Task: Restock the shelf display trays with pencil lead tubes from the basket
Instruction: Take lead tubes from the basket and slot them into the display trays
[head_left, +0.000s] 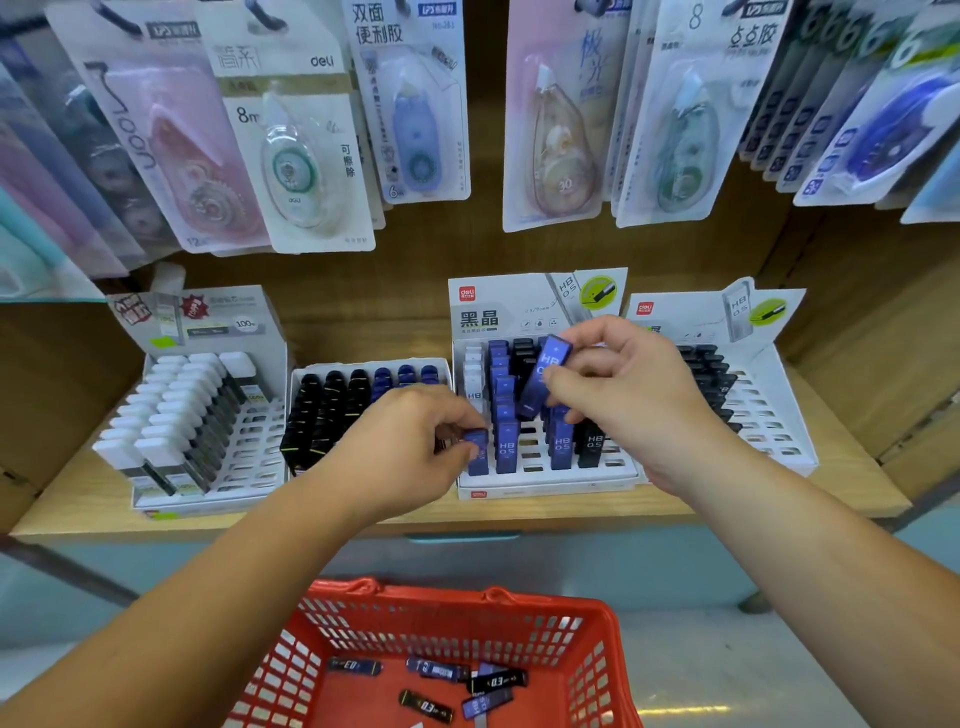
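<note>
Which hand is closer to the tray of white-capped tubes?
Left. The left hand pinches a blue tube right of the white-capped tray, beyond the black-tube tray; the right hand holds another blue tube farther right.

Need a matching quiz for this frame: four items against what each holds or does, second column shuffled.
1 left hand
2 right hand
3 red basket
4 leftmost tray

A loose tubes lying flat inside
B rows of white-capped tubes
C holds a tilted blue tube in the air
D pinches an upright blue tube, front row

Pairs: 1-D, 2-C, 3-A, 4-B
</note>
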